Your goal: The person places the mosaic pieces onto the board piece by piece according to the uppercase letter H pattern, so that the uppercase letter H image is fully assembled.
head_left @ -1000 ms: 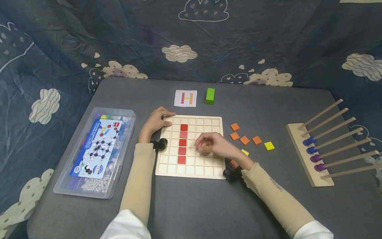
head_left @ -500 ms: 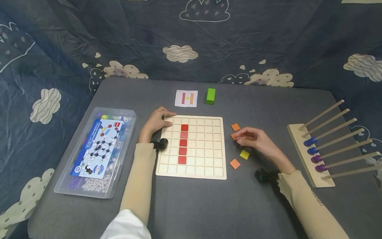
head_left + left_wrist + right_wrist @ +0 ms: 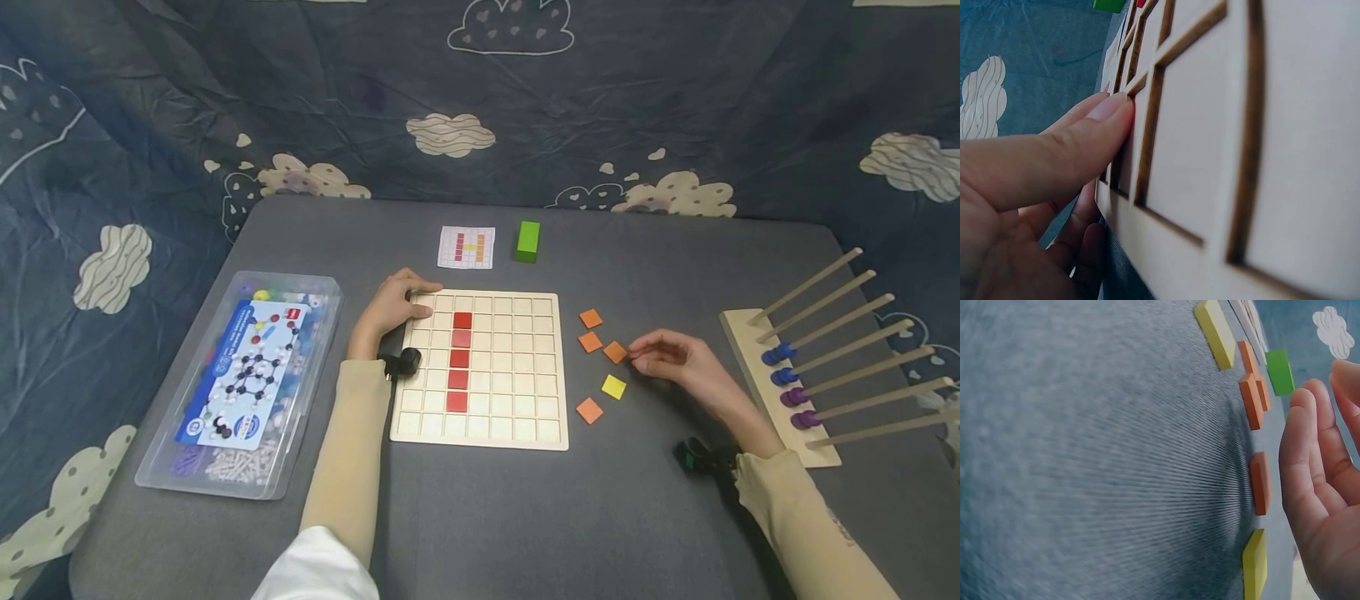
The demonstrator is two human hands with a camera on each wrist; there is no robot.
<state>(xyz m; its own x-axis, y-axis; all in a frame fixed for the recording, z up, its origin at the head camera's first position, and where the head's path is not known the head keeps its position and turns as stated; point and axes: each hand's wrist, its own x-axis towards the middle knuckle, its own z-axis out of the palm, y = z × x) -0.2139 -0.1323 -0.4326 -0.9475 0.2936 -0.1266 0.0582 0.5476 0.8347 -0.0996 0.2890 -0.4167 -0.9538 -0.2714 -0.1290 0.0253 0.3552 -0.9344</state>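
My left hand (image 3: 392, 302) grips the upper left corner of the wooden grid board (image 3: 517, 429), its thumb (image 3: 1100, 125) on top and fingers beyond and below the edge. A column of several red square tiles (image 3: 459, 358) lies in the board's cells. Right of the board, my right hand (image 3: 686, 367) hovers with slightly bent fingers and nothing between them. Its fingertips are close to an orange tile (image 3: 615, 352). Another orange tile (image 3: 1260, 483) and a yellow tile (image 3: 1255, 565) lie near the hand in the right wrist view; the head view hides them behind it.
More orange tiles (image 3: 591, 318) and a yellow tile (image 3: 613, 387) lie right of the board. A pattern card (image 3: 467, 247) and green block (image 3: 527, 242) stand behind it. At left is a clear plastic box (image 3: 296, 433); at right, a pegged wooden stand (image 3: 780, 417).
My right hand has moved from above the board to the right, passing over the orange tiles, and now hovers farther right. My left hand keeps its hold on the board's corner.
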